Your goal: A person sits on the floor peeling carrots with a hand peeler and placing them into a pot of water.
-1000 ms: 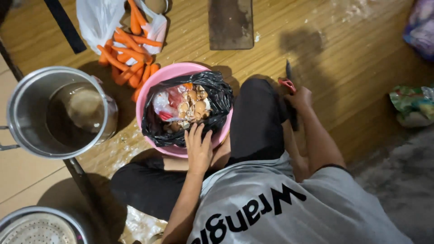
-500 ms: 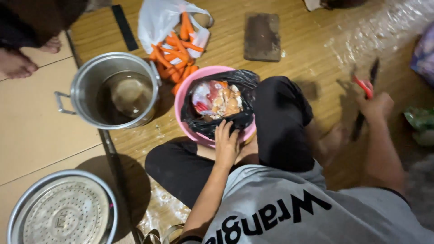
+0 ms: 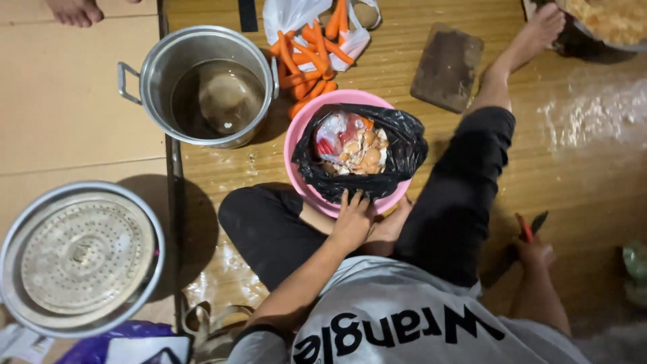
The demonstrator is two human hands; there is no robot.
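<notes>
The left hand (image 3: 352, 221), fingers spread, steadied the round pink plastic basin (image 3: 301, 132), lined with a black bag, between the legs. The right hand (image 3: 536, 253) gripped a red-handled knife (image 3: 526, 228) on the floor.

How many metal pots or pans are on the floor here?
2 fully seen: a pot of water left of the pink basin, and a perforated steamer pan at lower left. A third vessel shows partly at top right.

L hand (image 3: 352, 219) flat, fingers spread; R hand (image 3: 536, 253) fisted.
</notes>
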